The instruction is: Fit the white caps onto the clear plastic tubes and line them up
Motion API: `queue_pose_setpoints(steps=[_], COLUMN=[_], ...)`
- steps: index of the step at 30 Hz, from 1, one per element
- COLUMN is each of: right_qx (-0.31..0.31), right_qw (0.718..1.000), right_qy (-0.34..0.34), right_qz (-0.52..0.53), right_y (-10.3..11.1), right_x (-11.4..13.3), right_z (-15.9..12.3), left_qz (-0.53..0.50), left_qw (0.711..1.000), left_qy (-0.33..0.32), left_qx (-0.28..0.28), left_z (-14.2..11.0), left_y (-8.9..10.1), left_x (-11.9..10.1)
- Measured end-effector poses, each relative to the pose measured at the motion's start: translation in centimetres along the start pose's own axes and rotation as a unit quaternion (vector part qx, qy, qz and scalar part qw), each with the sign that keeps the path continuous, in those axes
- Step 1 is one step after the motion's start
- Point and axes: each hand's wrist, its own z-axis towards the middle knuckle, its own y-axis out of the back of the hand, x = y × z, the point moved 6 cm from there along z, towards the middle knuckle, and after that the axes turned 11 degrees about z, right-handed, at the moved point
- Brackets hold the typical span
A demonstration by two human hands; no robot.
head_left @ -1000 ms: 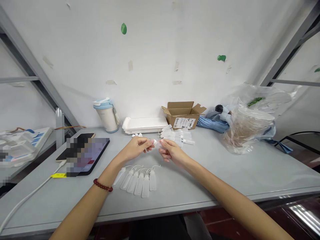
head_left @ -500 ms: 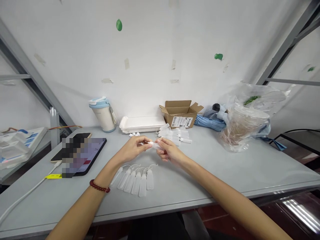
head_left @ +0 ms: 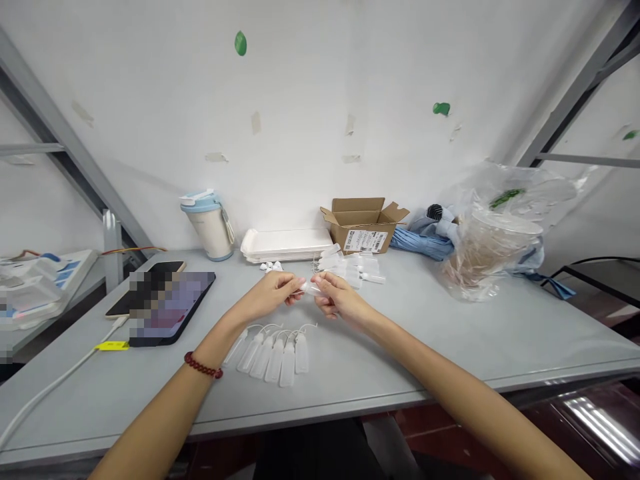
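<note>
Between my two hands is a small translucent squeeze bottle (head_left: 313,289), held above the desk with its capped end toward the left. My left hand (head_left: 273,293) pinches that white end between thumb and fingertips, which partly hide it. Closed round the bottle's body is my right hand (head_left: 341,298). Nearer to me, several similar bottles (head_left: 274,360) lie fanned out in a row, thin curved tubes on their tops. A loose group of more bottles (head_left: 350,268) lies beyond my right hand. Small white caps (head_left: 271,267) sit just behind my left hand.
At the back stand a tumbler (head_left: 209,227), a stack of white trays (head_left: 287,245) and an open cardboard box (head_left: 360,230). A plastic-wrapped tub (head_left: 500,247) and blue cloth (head_left: 423,243) are at right. A phone (head_left: 150,288), a tablet (head_left: 183,310) and a white cable (head_left: 55,387) lie left.
Both hands stay close together on the same bottle, and only the fingers shift slightly at the white end. The view itself moves a little. The laid-out bottles keep their places.
</note>
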Motion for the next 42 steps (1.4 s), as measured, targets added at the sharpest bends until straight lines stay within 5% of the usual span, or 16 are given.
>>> queue_pose_setpoints(steps=[7, 16, 27, 42], right_qx=[-0.006, 0.004, -0.013, -0.009], right_qw=[1.0, 0.999, 1.0, 1.0], right_qy=[-0.01, 0.017, 0.002, 0.013], right_qz=[0.008, -0.037, 0.005, -0.004], right_y=[0.3, -0.1, 0.1, 0.1], right_x=[-0.1, -0.1, -0.1, 0.4], right_z=[0.1, 0.1, 0.0, -0.1], left_qz=[-0.014, -0.005, -0.075, -0.037], left_qw=[0.999, 1.0, 0.997, 0.999], left_qy=[-0.034, 0.023, 0.0, 0.005], left_qx=[-0.015, 0.001, -0.013, -0.007], left_z=[-0.3, 0.1, -0.2, -0.2], left_y=[0.3, -0.4, -0.2, -0.4], left_x=[-0.7, 0.4, -0.4, -0.3])
